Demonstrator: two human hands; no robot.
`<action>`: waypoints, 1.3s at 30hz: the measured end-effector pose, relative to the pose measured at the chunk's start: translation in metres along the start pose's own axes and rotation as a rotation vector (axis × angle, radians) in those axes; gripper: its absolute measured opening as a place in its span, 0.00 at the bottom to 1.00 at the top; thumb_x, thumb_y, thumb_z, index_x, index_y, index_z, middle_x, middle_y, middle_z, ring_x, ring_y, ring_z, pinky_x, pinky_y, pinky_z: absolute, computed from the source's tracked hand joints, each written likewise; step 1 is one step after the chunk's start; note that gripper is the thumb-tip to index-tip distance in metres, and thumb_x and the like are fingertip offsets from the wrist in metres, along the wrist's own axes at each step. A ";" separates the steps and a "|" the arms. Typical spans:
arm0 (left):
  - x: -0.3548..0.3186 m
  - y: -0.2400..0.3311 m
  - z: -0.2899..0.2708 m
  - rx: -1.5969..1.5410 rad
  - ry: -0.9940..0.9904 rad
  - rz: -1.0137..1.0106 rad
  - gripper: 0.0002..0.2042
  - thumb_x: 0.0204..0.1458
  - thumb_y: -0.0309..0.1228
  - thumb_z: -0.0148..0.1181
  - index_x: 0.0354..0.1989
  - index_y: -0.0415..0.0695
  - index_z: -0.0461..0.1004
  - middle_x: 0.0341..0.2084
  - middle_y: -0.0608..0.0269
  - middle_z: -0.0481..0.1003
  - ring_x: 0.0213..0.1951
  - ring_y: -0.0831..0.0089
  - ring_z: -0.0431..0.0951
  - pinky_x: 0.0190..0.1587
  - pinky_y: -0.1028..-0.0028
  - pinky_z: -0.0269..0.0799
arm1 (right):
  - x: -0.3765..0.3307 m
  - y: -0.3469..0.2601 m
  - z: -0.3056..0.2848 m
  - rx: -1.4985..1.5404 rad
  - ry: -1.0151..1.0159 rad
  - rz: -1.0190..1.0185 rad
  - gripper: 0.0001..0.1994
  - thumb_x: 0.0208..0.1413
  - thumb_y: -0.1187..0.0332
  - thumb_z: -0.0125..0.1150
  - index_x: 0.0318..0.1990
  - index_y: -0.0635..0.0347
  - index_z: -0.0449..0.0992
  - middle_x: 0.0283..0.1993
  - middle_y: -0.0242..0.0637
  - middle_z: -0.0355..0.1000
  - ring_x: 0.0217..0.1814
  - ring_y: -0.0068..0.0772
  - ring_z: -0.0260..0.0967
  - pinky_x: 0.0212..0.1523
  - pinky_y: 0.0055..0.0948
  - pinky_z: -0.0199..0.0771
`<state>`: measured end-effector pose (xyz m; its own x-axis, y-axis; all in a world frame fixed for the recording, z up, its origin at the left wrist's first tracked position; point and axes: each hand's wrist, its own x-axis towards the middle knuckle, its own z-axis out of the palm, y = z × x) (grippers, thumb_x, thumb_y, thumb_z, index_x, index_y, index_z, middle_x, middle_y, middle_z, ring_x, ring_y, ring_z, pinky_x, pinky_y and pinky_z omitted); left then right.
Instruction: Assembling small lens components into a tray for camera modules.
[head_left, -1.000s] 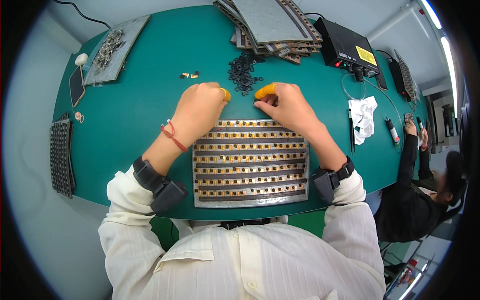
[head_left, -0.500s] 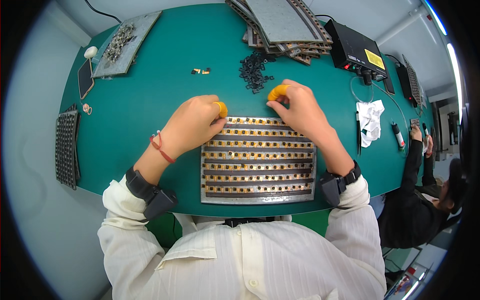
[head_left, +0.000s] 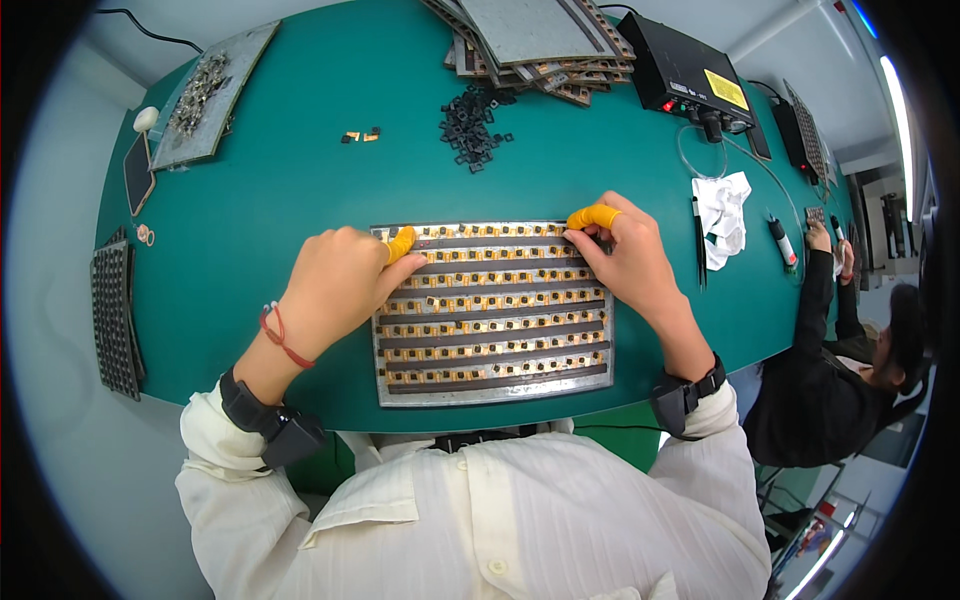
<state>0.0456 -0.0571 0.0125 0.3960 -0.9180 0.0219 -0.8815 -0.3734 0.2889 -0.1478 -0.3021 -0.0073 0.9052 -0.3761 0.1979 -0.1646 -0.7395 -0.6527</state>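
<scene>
The left hand (head_left: 335,285) and right hand (head_left: 625,255), fingers curled together, press the metal tray (head_left: 495,385) on the green surface (head_left: 300,190), keeping it steady.

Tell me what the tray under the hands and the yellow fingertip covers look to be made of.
Tray: likely metal, dull silver-grey with a matte sheen along its bare rim. Fingertip covers: probably rubber or latex, smooth orange-yellow, stretched snug over a finger on each hand.

Flat metal tray (head_left: 494,385) of small parts
</scene>
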 end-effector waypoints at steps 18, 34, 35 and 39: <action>0.094 -0.014 0.034 -0.345 0.211 -0.058 0.16 0.46 0.31 0.70 0.39 0.32 0.80 0.25 0.54 0.80 0.27 0.69 0.79 0.34 0.72 0.75 | -0.001 -0.009 -0.009 -0.161 -0.164 0.219 0.22 0.53 0.60 0.67 0.18 0.73 0.76 0.16 0.56 0.68 0.17 0.54 0.67 0.21 0.41 0.67; 0.064 -0.016 0.022 -0.018 0.205 -0.072 0.08 0.50 0.29 0.64 0.33 0.35 0.81 0.28 0.51 0.79 0.30 0.56 0.81 0.34 0.64 0.77 | 0.088 -0.027 0.050 -0.058 -0.096 -0.015 0.09 0.50 0.74 0.66 0.37 0.70 0.81 0.33 0.49 0.77 0.33 0.46 0.77 0.35 0.37 0.77; 0.063 -0.018 0.021 -0.111 0.213 -0.092 0.09 0.50 0.28 0.65 0.35 0.35 0.80 0.29 0.50 0.79 0.30 0.56 0.81 0.34 0.65 0.77 | 0.087 -0.024 0.052 -0.109 -0.097 -0.060 0.08 0.50 0.74 0.66 0.36 0.70 0.81 0.34 0.48 0.76 0.33 0.47 0.76 0.35 0.38 0.76; 0.064 -0.027 0.025 -0.329 0.179 -0.064 0.11 0.48 0.25 0.65 0.39 0.33 0.79 0.32 0.48 0.80 0.32 0.57 0.81 0.37 0.66 0.77 | 0.081 -0.019 0.047 -0.116 -0.147 -0.193 0.07 0.51 0.75 0.66 0.38 0.67 0.82 0.34 0.43 0.76 0.31 0.37 0.76 0.31 0.30 0.75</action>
<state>0.0885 -0.1087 -0.0175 0.5122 -0.8452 0.1523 -0.7352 -0.3398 0.5866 -0.0527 -0.2923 -0.0129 0.9699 -0.1433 0.1971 -0.0195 -0.8518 -0.5234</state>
